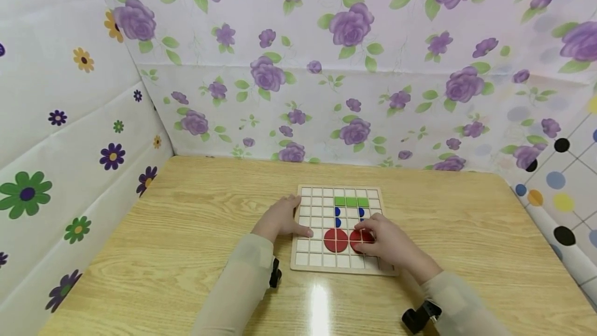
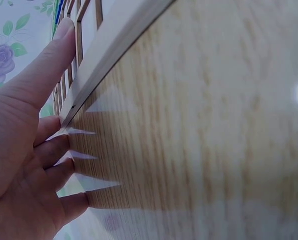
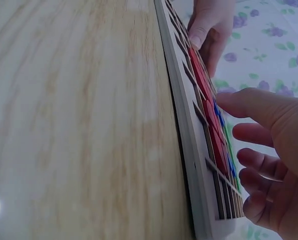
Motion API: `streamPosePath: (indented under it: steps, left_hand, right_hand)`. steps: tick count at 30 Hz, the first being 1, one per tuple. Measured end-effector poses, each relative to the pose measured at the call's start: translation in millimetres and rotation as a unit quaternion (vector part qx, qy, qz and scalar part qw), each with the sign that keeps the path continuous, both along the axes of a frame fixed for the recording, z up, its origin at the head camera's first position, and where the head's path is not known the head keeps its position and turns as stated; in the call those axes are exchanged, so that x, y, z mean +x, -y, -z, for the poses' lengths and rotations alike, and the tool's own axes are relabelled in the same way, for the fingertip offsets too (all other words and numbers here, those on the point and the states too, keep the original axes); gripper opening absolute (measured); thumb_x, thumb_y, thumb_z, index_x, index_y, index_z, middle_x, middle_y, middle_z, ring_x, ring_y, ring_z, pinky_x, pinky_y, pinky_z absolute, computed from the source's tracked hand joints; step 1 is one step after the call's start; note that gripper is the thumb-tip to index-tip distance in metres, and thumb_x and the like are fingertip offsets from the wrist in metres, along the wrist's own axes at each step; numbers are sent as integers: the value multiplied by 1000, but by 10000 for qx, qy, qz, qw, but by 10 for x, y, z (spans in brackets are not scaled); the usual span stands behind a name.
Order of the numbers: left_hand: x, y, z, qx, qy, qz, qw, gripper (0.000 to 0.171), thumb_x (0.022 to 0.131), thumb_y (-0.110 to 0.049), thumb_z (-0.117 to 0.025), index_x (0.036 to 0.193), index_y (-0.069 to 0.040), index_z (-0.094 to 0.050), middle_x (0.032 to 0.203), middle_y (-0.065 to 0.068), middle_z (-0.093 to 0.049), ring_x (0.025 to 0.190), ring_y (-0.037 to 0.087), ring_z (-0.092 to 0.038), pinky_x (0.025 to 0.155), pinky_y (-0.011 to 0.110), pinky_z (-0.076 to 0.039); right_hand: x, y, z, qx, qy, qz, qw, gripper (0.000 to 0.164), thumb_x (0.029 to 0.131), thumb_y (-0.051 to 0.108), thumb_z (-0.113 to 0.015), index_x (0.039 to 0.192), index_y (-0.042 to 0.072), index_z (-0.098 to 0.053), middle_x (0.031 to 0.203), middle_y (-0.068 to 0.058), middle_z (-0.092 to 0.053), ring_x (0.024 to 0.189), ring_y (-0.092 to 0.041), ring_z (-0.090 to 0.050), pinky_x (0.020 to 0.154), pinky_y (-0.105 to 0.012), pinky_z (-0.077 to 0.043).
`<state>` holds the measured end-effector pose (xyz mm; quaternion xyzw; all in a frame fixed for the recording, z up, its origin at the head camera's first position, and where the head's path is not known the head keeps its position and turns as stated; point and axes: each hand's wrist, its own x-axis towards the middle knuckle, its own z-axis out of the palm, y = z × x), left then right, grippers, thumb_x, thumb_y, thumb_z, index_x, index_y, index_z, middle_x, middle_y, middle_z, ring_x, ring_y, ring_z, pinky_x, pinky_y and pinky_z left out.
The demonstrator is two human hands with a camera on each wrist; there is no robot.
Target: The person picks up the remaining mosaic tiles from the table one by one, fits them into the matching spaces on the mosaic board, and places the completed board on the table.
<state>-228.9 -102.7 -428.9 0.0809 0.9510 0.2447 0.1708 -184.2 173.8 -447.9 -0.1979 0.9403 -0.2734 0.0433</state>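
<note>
A grid board (image 1: pixel 326 271) with a pale wooden frame lies on the table. My left hand (image 1: pixel 281 219) rests at its left edge, thumb extended over the grid, other fingers along the outer side. Over the lower right is my right hand (image 1: pixel 389 242), its thumb touching the right red disc (image 1: pixel 367 235) and its index finger just above, partly hiding it. To the left sits another red disc (image 1: pixel 333 237), made of quarter pieces. Small blue half-rounds (image 1: pixel 338 212) stand in two columns under a row of green squares (image 1: pixel 352 201).
The light wooden table (image 1: pixel 186 253) extends around the board. Behind it hangs a cloth with purple roses (image 1: pixel 354 25), and a flower-printed cloth (image 1: pixel 60 118) covers the left side. Dark wrist cameras (image 1: pixel 275 274) are strapped to both sleeves.
</note>
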Motion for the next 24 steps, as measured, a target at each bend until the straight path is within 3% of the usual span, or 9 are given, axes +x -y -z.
streamPosePath:
  steps: [7, 11, 17, 24]
  left_hand:
    - [-20, -22, 30, 28, 11, 70, 10000, 106, 68, -51, -80, 151, -15, -25, 159, 8, -17, 146, 30, -14, 118, 47, -19]
    - [-21, -31, 31, 51, 27, 102, 9999, 106, 68, -50, -80, 151, -14, -25, 159, 9, -17, 146, 31, -14, 118, 48, -19]
    - [-21, -21, 32, 38, 24, 121, 9999, 107, 68, -51, -80, 151, -13, -24, 159, 9, -17, 146, 31, -14, 118, 48, -19]
    - [-27, 41, 54, 55, 10, 189, 9998, 106, 69, -51, -79, 151, -12, -24, 158, 11, -16, 146, 31, -13, 119, 47, -18]
  right_hand:
    - [39, 67, -40, 458, -40, 13, 9989, 41, 77, 37, -77, 110, 15, -69, 97, 1, -52, 76, -10, -44, 65, -24, -40]
    - [56, 53, -20, 550, -9, 108, 9984, 40, 77, 37, -77, 110, 15, -69, 99, 1, -53, 79, -10, -47, 70, -27, -44]
    - [66, 27, -14, 537, -19, 180, 9984, 42, 77, 38, -77, 110, 14, -69, 102, 0, -54, 81, -11, -51, 74, -29, -47]
    - [-38, -126, -43, 191, -125, 272, 9994, 44, 81, 34, -74, 114, 7, -65, 104, -6, -61, 86, -17, -56, 73, -33, -50]
